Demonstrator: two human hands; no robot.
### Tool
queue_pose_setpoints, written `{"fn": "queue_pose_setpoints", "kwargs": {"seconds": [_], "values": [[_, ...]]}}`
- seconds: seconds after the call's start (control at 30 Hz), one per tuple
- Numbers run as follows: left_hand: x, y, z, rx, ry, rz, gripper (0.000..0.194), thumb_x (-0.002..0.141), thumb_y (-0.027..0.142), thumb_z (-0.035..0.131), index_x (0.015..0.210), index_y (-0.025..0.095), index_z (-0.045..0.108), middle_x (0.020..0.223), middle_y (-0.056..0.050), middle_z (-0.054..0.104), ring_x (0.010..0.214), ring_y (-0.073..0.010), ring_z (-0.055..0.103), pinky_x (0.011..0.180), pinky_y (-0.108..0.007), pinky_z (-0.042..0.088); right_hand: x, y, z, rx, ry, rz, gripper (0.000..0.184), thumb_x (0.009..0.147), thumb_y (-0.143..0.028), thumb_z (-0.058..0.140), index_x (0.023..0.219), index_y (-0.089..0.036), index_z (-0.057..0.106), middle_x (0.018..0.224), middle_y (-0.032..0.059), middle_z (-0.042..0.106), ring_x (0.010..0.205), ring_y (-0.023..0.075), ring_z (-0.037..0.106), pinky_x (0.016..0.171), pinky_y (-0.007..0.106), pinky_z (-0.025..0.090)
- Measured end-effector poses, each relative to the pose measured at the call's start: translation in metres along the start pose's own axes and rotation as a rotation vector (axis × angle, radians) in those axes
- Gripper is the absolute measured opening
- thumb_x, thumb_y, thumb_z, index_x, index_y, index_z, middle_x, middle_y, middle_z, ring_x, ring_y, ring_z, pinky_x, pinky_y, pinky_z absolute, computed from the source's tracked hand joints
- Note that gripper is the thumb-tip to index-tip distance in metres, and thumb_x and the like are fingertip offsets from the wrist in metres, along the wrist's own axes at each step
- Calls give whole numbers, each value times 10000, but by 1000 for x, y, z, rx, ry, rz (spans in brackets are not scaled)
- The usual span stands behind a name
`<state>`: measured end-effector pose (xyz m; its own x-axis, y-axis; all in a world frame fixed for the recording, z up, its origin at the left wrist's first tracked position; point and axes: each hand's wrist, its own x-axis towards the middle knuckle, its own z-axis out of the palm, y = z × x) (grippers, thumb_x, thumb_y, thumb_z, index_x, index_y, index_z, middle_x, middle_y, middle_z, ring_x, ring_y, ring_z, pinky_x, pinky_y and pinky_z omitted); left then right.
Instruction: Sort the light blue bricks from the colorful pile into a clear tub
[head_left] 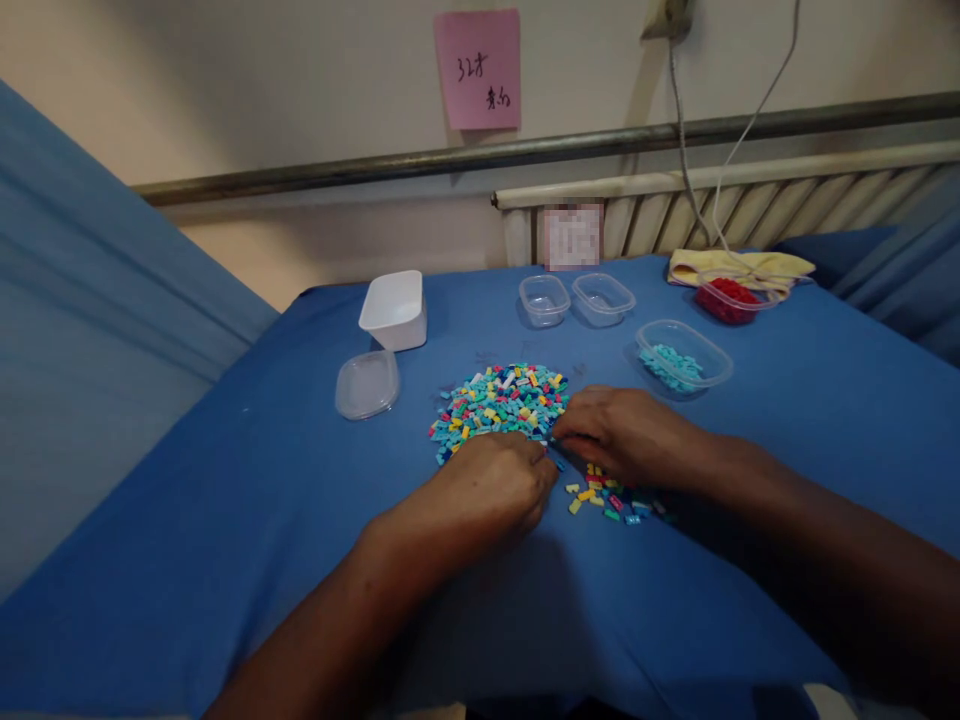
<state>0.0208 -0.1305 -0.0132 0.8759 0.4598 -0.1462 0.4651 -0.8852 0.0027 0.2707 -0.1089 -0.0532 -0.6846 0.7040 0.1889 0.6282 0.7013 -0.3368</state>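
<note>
A heap of small plastic building bricks (502, 400) in light blue, navy, yellow, green, pink and white lies on the blue cloth. My left hand (495, 485) is closed at the heap's near edge, its curled fingertips mostly out of sight. Against the right side of the heap rests my right hand (619, 430), with its fingers pinched together; whatever they hold is too small to make out. Below that hand a smaller loose group of mixed bricks (596, 495) is spread on the cloth, partly covered by the wrist and its shadow.
Right of the heap, a clear tub (716, 372) holds light blue bricks; another (766, 303) holds red bricks by a yellow cloth (686, 266). Two clear tubs (544, 318) (604, 316) stand behind. A white box (409, 335) and clear lid (367, 385) are left.
</note>
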Motion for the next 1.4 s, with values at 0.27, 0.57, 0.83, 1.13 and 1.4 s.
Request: {"fn": "queue_pose_setpoints", "kwargs": {"seconds": [0.27, 0.57, 0.83, 1.13, 1.4], "values": [[2, -16, 5, -566, 350, -112, 123, 1007, 155, 630, 958, 174, 741, 911, -37, 729, 837, -181, 671, 786, -306, 502, 13, -17, 3, -203, -113, 153, 155, 1031, -179, 630, 984, -160, 776, 985, 123, 788, 909, 266, 709, 740, 340, 445], [27, -11, 24, -1003, 802, -350, 91, 983, 224, 721, 956, 174, 793, 837, -15, 756, 721, -132, 656, 668, -250, 497, 10, -35, 0, 1080, 410, 440, 283, 1030, -499, 718, 1023, -216, 714, 879, 11, 762, 745, 162, 698, 729, 311, 587], [24, -25, 33, -400, 863, -129, 81, 1082, 183, 668, 1060, 175, 746, 909, -30, 743, 833, -163, 686, 790, -307, 535, 22, -36, 16, 1510, 333, 602, 400, 850, -523, 943, 888, -206, 702, 847, -1, 747, 749, 137, 714, 790, 303, 650], [20, -30, 27, -277, 828, 67, 167, 1056, 104, 703, 1214, 158, 717, 1017, -80, 757, 908, -196, 691, 844, -358, 565, 18, -39, 11, 1786, 254, 648, 203, 990, -347, 847, 998, -187, 722, 1016, 27, 755, 925, 132, 738, 1026, 339, 637], [21, -28, 30, -356, 889, 94, 357, 1040, 34, 688, 1359, 193, 680, 1204, -91, 793, 1108, -204, 757, 975, -383, 604, 18, -33, 9, 1917, 312, 636, 89, 935, -159, 816, 1001, -174, 758, 1117, 68, 781, 1107, 187, 764, 1226, 421, 541]]}}
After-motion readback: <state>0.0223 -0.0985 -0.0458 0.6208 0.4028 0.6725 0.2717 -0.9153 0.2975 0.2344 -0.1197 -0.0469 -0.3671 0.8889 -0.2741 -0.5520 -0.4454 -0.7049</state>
